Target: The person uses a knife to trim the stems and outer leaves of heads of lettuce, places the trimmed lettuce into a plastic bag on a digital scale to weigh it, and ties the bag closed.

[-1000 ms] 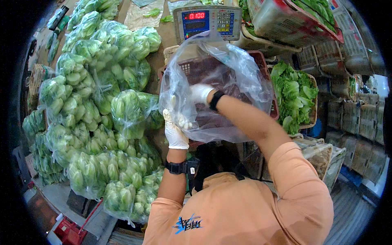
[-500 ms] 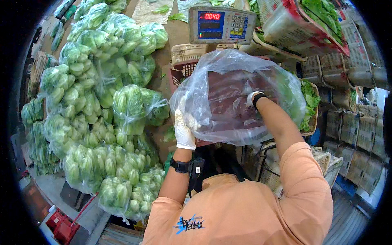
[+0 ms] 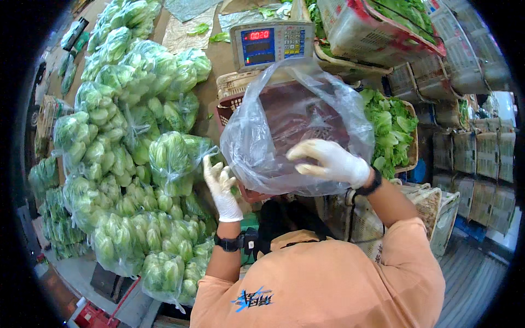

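A large clear plastic bag lies spread with its mouth wide inside a dark red crate. Over the bag's near right part is my right hand, in a white glove, its fingers curved and apart with nothing in them. My left hand, gloved too, is just left of the crate's near corner, fingers spread and holding nothing. A bag of leafy greens lies close beyond the left fingertips. Behind the crate stands a weighing scale's display with lit red digits.
Many clear bags of green heads are piled along the left. A basket of loose lettuce stands right of the crate. A tilted white and red crate rises at the back right. Stacked crates line the far right.
My right hand has come up out of the bag and back toward me. My left hand has let go of the bag's left edge and moved left. The bag has settled lower.
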{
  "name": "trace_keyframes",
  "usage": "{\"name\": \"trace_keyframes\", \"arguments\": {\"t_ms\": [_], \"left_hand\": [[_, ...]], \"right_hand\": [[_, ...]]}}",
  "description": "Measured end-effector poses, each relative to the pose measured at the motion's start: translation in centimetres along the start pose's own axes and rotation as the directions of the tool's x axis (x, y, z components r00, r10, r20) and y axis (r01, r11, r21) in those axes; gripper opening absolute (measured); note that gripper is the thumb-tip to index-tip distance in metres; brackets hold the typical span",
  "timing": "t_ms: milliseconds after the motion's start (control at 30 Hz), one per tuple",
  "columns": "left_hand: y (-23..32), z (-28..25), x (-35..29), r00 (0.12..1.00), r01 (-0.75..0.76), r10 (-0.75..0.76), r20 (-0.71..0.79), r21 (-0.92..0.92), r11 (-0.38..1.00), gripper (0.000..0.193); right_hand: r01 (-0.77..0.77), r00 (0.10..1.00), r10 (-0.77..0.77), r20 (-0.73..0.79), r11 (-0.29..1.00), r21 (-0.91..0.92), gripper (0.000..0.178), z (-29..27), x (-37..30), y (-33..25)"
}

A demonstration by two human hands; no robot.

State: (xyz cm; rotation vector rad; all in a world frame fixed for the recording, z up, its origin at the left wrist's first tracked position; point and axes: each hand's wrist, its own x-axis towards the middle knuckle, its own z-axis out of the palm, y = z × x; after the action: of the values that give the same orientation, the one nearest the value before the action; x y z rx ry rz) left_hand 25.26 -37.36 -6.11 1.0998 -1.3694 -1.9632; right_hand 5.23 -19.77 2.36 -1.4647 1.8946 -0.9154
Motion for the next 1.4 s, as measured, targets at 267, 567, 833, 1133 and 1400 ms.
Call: {"name": "trace_keyframes", "arguments": {"t_ms": [267, 567, 833, 1133, 1400], "left_hand": [[5.3, 0.6, -1.2, 0.958, -0.285, 0.285, 0.011, 0.024, 0.958, 0.056], [7.7, 9.5, -4.2, 0.838, -0.377, 0.378, 0.394, -0.083, 0.922, 0.041], [4.8, 16.9, -13.2, 0.638, -0.353, 0.254, 0.727, -0.017, 0.935, 0.035], [-2.0, 25.7, -26.1, 0.635, -0.162, -0.069, 0.769, 0.220, 0.962, 0.030], [-6.7, 37.5, -38.0, 0.317, -0.478, -0.317, 0.894, 0.439, 0.761, 0.028]], "right_hand": [[-0.648, 0.480, 0.537, -0.694, 0.750, 0.131, 0.021, -2.3, -22.2, -5.8], [-0.931, -0.116, 0.607, -0.786, 0.210, 0.300, 0.026, 14.1, -44.4, -9.7], [-0.477, -0.513, 0.750, -0.419, 0.157, 0.865, 0.040, 22.8, -54.2, -9.5], [-0.340, -0.293, 0.928, -0.232, 0.125, 0.932, 0.059, 17.3, -65.8, 11.0], [-0.448, -0.378, 0.925, -0.043, -0.142, 0.883, 0.043, 16.6, -64.8, 15.5]]}}
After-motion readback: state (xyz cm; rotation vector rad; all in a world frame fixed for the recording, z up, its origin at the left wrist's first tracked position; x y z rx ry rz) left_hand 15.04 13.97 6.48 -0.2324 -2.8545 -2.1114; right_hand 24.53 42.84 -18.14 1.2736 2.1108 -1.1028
